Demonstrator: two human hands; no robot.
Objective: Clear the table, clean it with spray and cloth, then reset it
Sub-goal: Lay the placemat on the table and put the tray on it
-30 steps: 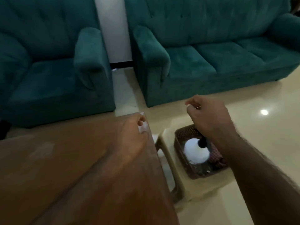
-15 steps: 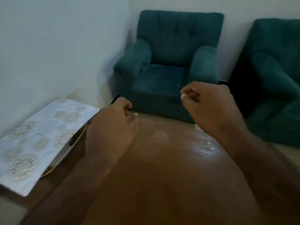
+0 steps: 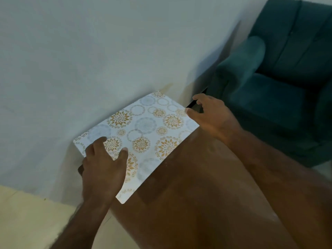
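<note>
The brown table [image 3: 206, 194] fills the near part of the view, its top bare and faintly streaked, as if just wiped. At its left edge lies a patterned mat [image 3: 143, 130], white with gold and grey circles, partly on the table and partly overhanging toward the wall [image 3: 89, 51]; how much of it is supported I cannot tell.

The left hand [image 3: 104, 166] lies on the near left corner of the mat, fingers spread, thumb out to the right, pressing flat and not pinching. Farther off, the right hand [image 3: 210, 115] is open with fingers curled loosely, its thumb at the mat's far right edge; whether it touches the mat I cannot tell.

This looks like the reset step: getting the mat back onto the cleaned top.

The risks, as I judge them:
- The mat looks thin and stiff, so a push from one flat palm could tip its overhanging part down the gap by the wall.
- If the top is damp, the mat may stick or skid unevenly and end up crooked.
- The right hand may miss the thin edge.

Beyond the table, far right, stands a green armchair [image 3: 280, 83], well clear.
</note>
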